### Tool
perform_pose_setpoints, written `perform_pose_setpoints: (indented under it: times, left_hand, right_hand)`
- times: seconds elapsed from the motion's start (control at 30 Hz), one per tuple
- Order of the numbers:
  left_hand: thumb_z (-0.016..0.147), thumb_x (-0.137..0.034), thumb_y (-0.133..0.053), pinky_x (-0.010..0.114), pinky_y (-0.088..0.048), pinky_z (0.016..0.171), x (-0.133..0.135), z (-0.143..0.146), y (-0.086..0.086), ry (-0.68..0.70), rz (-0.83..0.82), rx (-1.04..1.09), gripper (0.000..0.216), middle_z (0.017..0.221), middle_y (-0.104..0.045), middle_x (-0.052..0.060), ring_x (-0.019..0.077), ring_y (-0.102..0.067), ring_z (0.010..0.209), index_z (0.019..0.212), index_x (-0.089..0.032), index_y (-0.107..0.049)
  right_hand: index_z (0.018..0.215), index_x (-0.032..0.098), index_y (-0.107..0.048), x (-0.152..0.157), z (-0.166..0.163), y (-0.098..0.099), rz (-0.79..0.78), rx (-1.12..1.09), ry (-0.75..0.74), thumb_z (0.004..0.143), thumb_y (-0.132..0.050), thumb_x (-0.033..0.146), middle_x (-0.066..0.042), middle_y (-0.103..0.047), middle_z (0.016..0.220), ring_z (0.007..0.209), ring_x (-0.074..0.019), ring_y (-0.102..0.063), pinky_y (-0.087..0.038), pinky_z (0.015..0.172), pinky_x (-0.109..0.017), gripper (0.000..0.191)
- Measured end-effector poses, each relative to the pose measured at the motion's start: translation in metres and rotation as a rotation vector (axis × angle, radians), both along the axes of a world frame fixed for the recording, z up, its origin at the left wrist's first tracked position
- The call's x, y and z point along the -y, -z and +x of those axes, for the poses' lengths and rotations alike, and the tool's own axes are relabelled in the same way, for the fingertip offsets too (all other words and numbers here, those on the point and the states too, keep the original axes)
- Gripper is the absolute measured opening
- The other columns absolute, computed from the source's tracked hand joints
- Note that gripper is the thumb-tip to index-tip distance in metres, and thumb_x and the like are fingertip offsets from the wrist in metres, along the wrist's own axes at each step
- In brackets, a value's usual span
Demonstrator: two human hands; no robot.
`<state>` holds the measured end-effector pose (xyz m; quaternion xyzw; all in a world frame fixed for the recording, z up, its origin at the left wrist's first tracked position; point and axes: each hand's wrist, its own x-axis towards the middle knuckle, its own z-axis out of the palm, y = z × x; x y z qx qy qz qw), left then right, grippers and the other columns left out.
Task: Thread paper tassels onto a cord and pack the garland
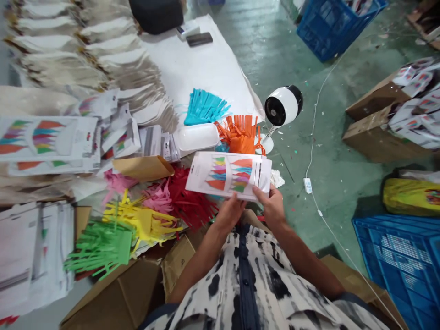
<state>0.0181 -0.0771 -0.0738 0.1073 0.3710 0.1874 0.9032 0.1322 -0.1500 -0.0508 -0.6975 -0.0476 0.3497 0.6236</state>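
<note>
Printed packet (228,176) held flat above the table's (206,68) near edge, at 12 o'clock from both hands. Left hand (229,211) pinches its near edge; right hand (273,205) is closed on the near right corner, thumb on top. Likely light, thin and bendy with a slick wrap, so best taken by the edges and kept flat. Count: one packet in hand. Tassel bundles, one each: teal (204,107), orange (240,135), red (190,201), yellow (144,222), green (101,247). One fan (283,106) at 2 o'clock.
</note>
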Motion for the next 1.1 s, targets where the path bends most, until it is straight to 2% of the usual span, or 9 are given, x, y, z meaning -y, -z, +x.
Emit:
perform_pose_setpoints:
  times: [0.13,0.2,0.3,0.4,0.47,0.53,0.67,0.9,1.1]
  left_hand:
    - [0.07,-0.016,-0.092,0.036,-0.058,0.095,-0.017,-0.046,-0.027,0.7,0.219,0.013,0.028,0.103,-0.082,0.015,0.0326,-0.077,0.105,0.097,-0.015,-0.084]
    - [0.065,-0.013,-0.094,0.033,-0.059,0.092,-0.041,-0.059,-0.048,0.564,0.451,-0.086,0.027,0.099,-0.081,0.014,0.0324,-0.076,0.104,0.09,-0.016,-0.084]
    - [0.045,-0.007,-0.1,0.032,-0.054,0.108,-0.08,-0.051,-0.071,0.132,0.808,-0.226,0.073,0.138,-0.071,0.011,0.0342,-0.058,0.139,0.114,-0.023,-0.08]
    - [0.045,-0.016,-0.102,0.031,-0.06,0.092,-0.099,-0.031,-0.069,0.322,0.901,-0.143,0.076,0.125,-0.076,0.011,0.0336,-0.069,0.12,0.117,-0.019,-0.078]
    - [0.054,-0.026,-0.1,0.026,-0.059,0.07,-0.098,-0.023,-0.057,0.479,0.867,-0.121,0.053,0.096,-0.079,0.008,0.0257,-0.074,0.086,0.102,-0.015,-0.08]
    - [0.062,-0.033,-0.097,0.022,-0.054,0.059,-0.089,-0.022,-0.046,0.442,0.853,-0.183,0.039,0.081,-0.076,0.005,0.0184,-0.068,0.067,0.091,-0.014,-0.079]
    - [0.065,-0.034,-0.096,0.022,-0.055,0.064,-0.071,-0.026,-0.041,0.247,0.883,-0.304,0.035,0.082,-0.077,0.004,0.0161,-0.067,0.068,0.088,-0.014,-0.078]
    - [0.062,-0.029,-0.096,0.028,-0.059,0.077,-0.052,-0.021,-0.063,0.172,0.94,-0.328,0.039,0.092,-0.081,0.005,0.0219,-0.072,0.082,0.096,-0.017,-0.081]
    - [0.062,-0.031,-0.096,0.026,-0.058,0.074,-0.048,-0.025,-0.063,0.11,1.112,-0.347,0.04,0.088,-0.079,0.003,0.0181,-0.07,0.076,0.094,-0.016,-0.077]
  right_hand:
    - [0.109,0.018,-0.076,0.01,0.054,-0.027,-0.026,0.165,-0.182,0.076,-0.086,0.047,-0.003,-0.079,0.1,0.083,-0.0204,-0.071,-0.059,0.076,-0.033,0.044]
    - [0.107,0.017,-0.078,0.015,0.075,-0.045,-0.026,0.239,-0.386,0.077,-0.085,0.046,-0.003,-0.078,0.096,0.082,-0.0199,-0.069,-0.057,0.072,-0.03,0.042]
    - [0.107,0.017,-0.079,0.016,0.089,-0.07,-0.014,0.276,-0.675,0.084,-0.081,0.046,-0.003,-0.077,0.097,0.083,-0.0197,-0.068,-0.056,0.069,-0.029,0.037]
    - [0.112,0.021,-0.077,0.01,0.086,-0.088,-0.02,0.388,-0.815,0.09,-0.075,0.049,-0.004,-0.076,0.102,0.085,-0.0206,-0.069,-0.058,0.072,-0.032,0.037]
    - [0.13,0.024,-0.07,0.008,0.081,-0.096,-0.001,0.612,-0.771,0.092,-0.073,0.049,-0.007,-0.074,0.121,0.101,-0.0246,-0.07,-0.06,0.087,-0.04,0.045]
    - [0.147,0.028,-0.057,0.009,0.077,-0.1,0.002,0.909,-0.652,0.093,-0.073,0.048,-0.011,-0.064,0.143,0.124,-0.0294,-0.063,-0.053,0.106,-0.05,0.06]
    - [0.158,0.032,-0.043,0.017,0.067,-0.107,-0.082,1.304,-0.554,0.099,-0.063,0.039,-0.011,-0.058,0.149,0.136,-0.0327,-0.054,-0.044,0.114,-0.057,0.062]
    - [0.154,0.024,-0.045,0.012,0.045,-0.115,-0.244,1.471,-0.644,0.097,-0.061,0.049,-0.011,-0.066,0.14,0.134,-0.0362,-0.051,-0.034,0.11,-0.055,0.064]
    - [0.109,0.023,-0.068,0.006,0.035,-0.132,-0.248,1.577,-0.76,0.099,-0.06,0.047,-0.007,-0.074,0.108,0.126,-0.0346,-0.054,-0.028,0.111,-0.056,0.027]
